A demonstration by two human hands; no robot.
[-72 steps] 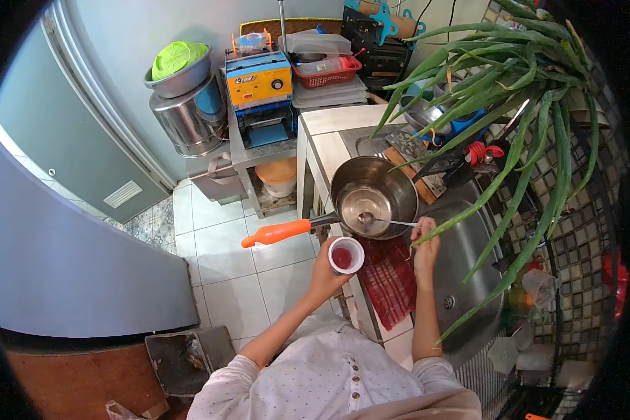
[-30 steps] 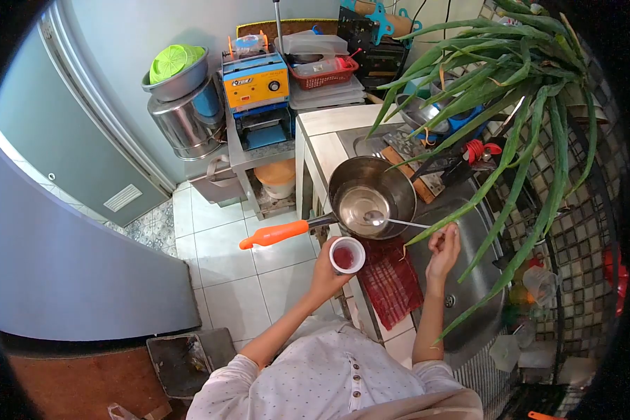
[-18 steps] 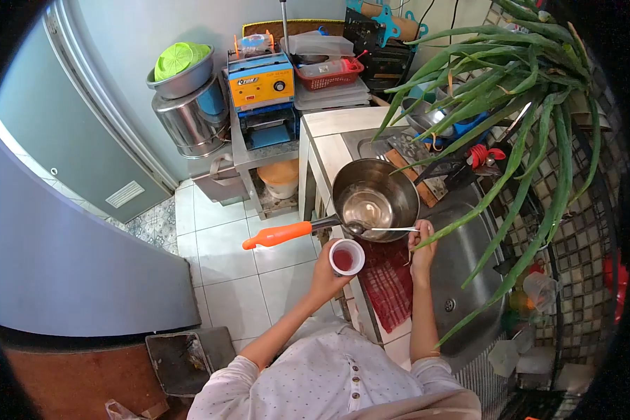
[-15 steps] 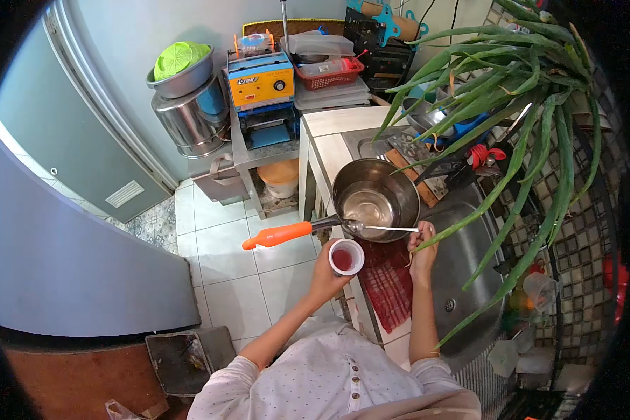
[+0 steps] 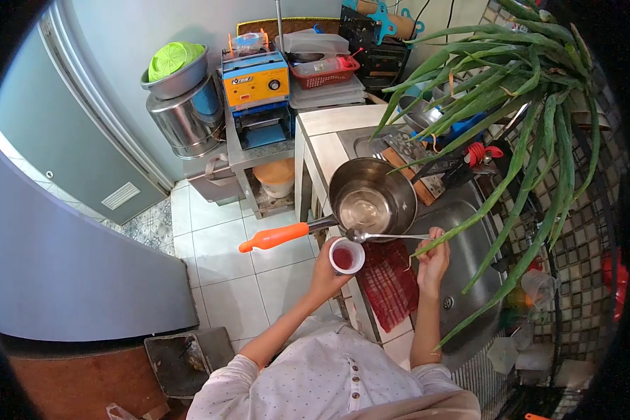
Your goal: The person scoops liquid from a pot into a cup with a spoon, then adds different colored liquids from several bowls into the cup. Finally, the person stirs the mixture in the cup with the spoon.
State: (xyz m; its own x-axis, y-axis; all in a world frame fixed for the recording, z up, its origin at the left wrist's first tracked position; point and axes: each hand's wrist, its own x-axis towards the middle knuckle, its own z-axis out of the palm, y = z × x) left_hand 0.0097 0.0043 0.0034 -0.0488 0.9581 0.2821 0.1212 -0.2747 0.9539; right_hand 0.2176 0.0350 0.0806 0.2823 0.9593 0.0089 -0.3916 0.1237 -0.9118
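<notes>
My left hand (image 5: 326,274) is wrapped round a small white cup (image 5: 359,252) with red liquid in the bottom. Between the fingers of my right hand (image 5: 432,263) is the handle of a metal spoon (image 5: 390,236). The spoon points left, its bowl just above the cup and overlapping the near rim of a steel saucepan (image 5: 403,194). Some clear liquid shows in the pan, whose orange handle (image 5: 276,238) sticks out to the left over the floor. Below the pan lies a red checked cloth (image 5: 390,294) on the counter edge, between my forearms.
A steel sink (image 5: 462,269) is at the right, with long green leaves (image 5: 518,168) hanging over it. A cup sealer machine (image 5: 257,82) stands on a side table behind the pan. Down at the left is a dark bin (image 5: 168,364), near the tiled floor.
My right hand has moved slightly right and down with the spoon, and the spoon's bowl has shifted a little lower. My left hand still holds the cup in nearly the same place.
</notes>
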